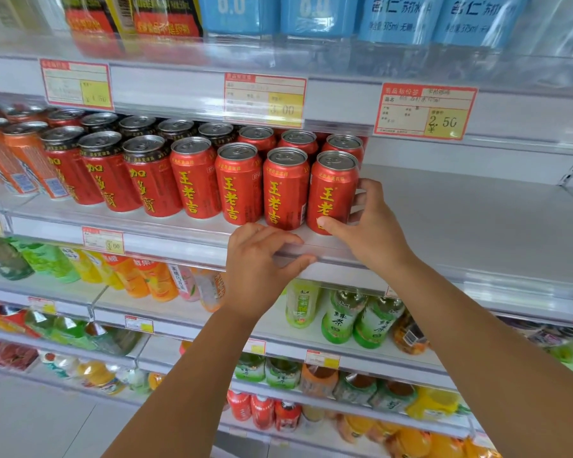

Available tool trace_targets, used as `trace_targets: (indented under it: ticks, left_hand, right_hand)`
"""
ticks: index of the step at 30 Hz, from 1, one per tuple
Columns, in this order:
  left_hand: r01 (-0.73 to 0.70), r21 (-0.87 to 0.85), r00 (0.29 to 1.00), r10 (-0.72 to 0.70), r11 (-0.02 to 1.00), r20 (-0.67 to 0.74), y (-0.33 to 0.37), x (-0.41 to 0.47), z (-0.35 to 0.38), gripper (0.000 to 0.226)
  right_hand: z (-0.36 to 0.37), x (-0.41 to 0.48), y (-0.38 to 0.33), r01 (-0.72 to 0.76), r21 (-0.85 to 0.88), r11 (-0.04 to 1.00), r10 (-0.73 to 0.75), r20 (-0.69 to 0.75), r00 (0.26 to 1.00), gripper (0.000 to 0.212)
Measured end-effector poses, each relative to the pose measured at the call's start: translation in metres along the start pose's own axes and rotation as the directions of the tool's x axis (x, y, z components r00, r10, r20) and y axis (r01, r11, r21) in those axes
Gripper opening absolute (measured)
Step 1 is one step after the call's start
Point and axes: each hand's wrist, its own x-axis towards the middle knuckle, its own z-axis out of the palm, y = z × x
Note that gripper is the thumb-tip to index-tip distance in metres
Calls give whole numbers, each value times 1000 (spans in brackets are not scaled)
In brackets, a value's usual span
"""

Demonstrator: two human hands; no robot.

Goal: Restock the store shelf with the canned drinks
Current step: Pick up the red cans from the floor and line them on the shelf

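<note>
Blue shrink-wrapped packs (318, 14) sit along the top, with red-and-yellow packs (166, 18) to their left. A price label reading 2.50 (424, 110) hangs at the right, and another reading 3.00 (265, 99) near the middle. Lower down stand green tea bottles (341, 319), orange juice bottles (153, 279) to their left, and red bottles (262, 409) lowest, beside pale floor (30, 418).

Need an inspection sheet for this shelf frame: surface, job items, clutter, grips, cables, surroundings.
surface: grey metal shelf board; cans fill its left part.
job's things: red drink cans with yellow lettering, upright in rows; rightmost front red can ends the front row.
clutter: nothing seen.
grips: right hand holds the rightmost front red can, thumb in front, fingers behind; left hand holds the clear shelf-edge rail.
cables: nothing seen.
surroundings: blue-wrapped bottle packs above; green tea bottles below; red-and-yellow price tags on rails.
</note>
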Motion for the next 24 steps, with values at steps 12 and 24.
trace_targets:
  ticks: [12, 24]
  left_hand:
    - [3, -236, 973, 52, 972, 225, 102, -79, 43, 25]
    - [358, 184, -21, -188, 916, 982, 143, -352, 242, 39]
  right_hand:
    - [-95, -134, 86, 36, 243, 969, 77, -440, 895, 23]
    - [-88, -376, 393, -903, 120, 412, 911, -71, 406, 27]
